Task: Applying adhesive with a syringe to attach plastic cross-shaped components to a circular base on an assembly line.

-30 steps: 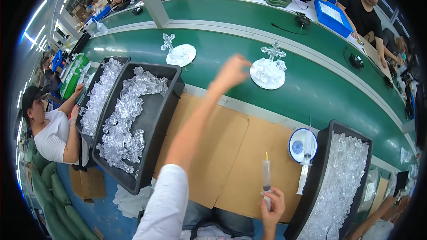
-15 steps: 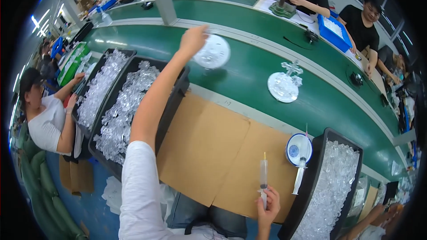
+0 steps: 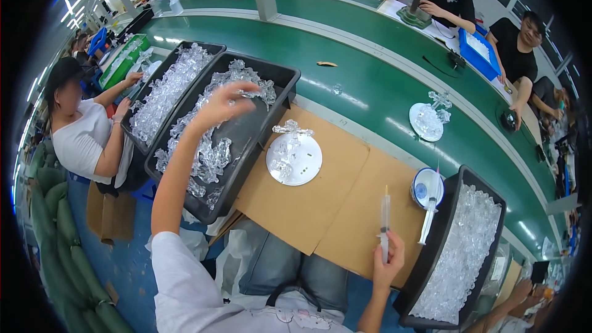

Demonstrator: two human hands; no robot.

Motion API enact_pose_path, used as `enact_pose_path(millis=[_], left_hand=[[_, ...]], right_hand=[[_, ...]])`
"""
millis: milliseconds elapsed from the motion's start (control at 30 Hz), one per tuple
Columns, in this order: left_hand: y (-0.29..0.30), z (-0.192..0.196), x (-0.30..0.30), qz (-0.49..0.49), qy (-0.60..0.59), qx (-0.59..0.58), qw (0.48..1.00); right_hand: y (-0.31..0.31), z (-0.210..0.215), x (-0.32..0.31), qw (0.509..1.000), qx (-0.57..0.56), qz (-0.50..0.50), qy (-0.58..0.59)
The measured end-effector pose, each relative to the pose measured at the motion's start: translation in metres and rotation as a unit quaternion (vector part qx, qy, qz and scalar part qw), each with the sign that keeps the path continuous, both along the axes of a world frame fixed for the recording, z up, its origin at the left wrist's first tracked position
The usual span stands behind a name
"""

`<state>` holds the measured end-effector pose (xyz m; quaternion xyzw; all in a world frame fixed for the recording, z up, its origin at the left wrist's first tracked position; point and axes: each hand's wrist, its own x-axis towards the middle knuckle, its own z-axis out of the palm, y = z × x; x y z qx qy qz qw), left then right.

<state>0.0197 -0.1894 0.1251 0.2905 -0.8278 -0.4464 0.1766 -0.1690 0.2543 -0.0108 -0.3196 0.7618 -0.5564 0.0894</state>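
1. The right hand (image 3: 387, 260) is gripping a syringe (image 3: 385, 219) upright by its lower barrel; the left hand (image 3: 223, 103) is hovering half-open over the tray (image 3: 246, 132), fingers curled at a clear piece (image 3: 246, 89), though I cannot tell if it is held.
2. The tray is sitting on the table's (image 3: 308, 209) left edge, holding clear plastic pieces (image 3: 206, 154).
3. A disc (image 3: 295, 159) carrying a clear figure is lying beside the tray.
4. The pieces are looking light, stiff, slippery and brittle; pinching the thicker stem seems safest.
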Motion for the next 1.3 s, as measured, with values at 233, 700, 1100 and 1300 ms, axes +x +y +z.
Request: enact_pose_path(millis=[233,700,1100,1300], left_hand=[[-0.070,-0.087,0.065,0.188,-0.337,-0.398,0.832],[0.215,-0.008,0.029,0.012,0.027,-0.234,0.972],[0.200,-0.074,-0.009,0.000,0.159,-0.034,0.987],[0.186,-0.119,0.011,0.199,0.105,-0.196,0.954]], right_hand=[[-0.019,0.042,-0.002,0.983,0.129,0.000,0.129],[-0.065,0.105,0.041,0.965,-0.007,0.214,-0.153],[-0.158,0.086,0.019,0.896,0.041,0.333,-0.290],[-0.217,0.064,-0.012,0.960,0.064,0.198,-0.186]])
